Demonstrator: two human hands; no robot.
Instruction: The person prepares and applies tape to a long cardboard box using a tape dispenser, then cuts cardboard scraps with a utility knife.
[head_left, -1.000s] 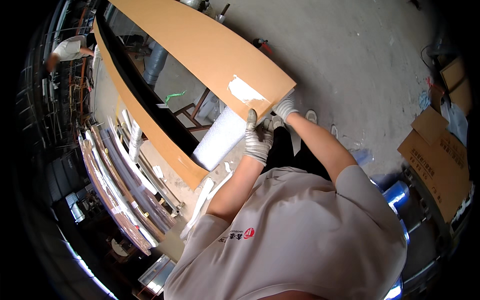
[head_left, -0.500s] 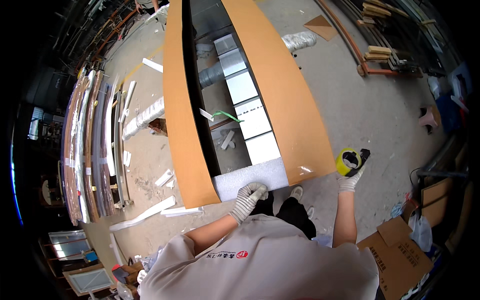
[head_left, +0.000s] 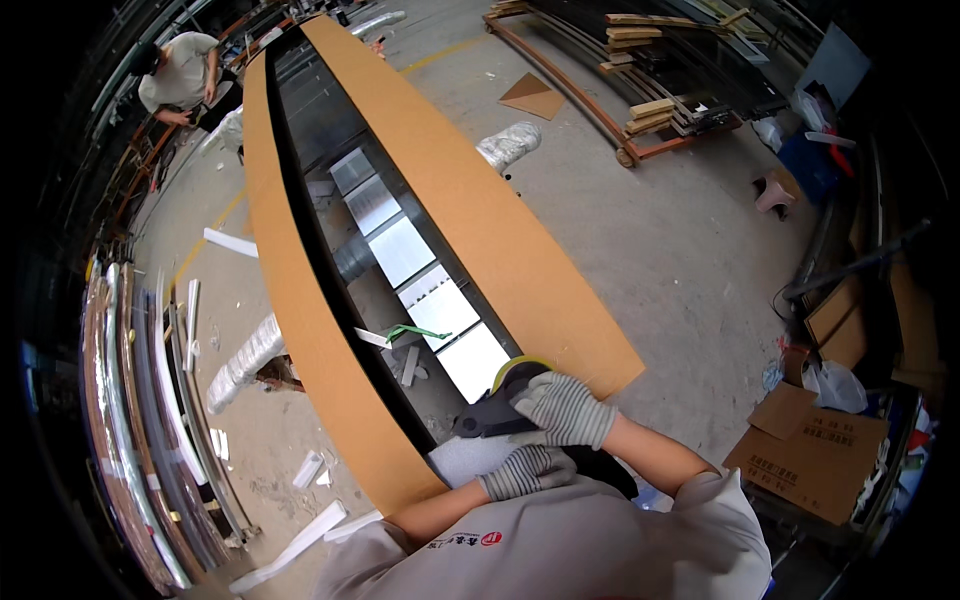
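Note:
A long dark-framed glass panel point(head_left: 435, 372) stretches away from me, with brown cardboard strips point(head_left: 470, 220) along both long sides. White foam sheet point(head_left: 462, 458) covers its near end. My right hand point(head_left: 568, 408), in a striped grey-white glove, is closed on a black tape dispenser point(head_left: 492, 412) with a yellow-rimmed roll, held over the panel's near end. Just below it, my gloved left hand point(head_left: 525, 471) is closed at the foam's near edge; its fingertips are partly hidden. A green strip point(head_left: 415, 331) shows on the glass.
Wrapped supports point(head_left: 245, 362) stick out beneath the panel. Wrapped long profiles point(head_left: 120, 420) stand at left, and white offcuts point(head_left: 300, 530) lie on the floor. At far left a person point(head_left: 185, 80) bends over. A rack with wood blocks point(head_left: 650, 115) is far right; a cardboard box point(head_left: 815, 450) sits near right.
My right hand has brought the tape dispenser from beyond the panel's right side in over the foam-covered end. The view has swung right, and a person now shows at far left.

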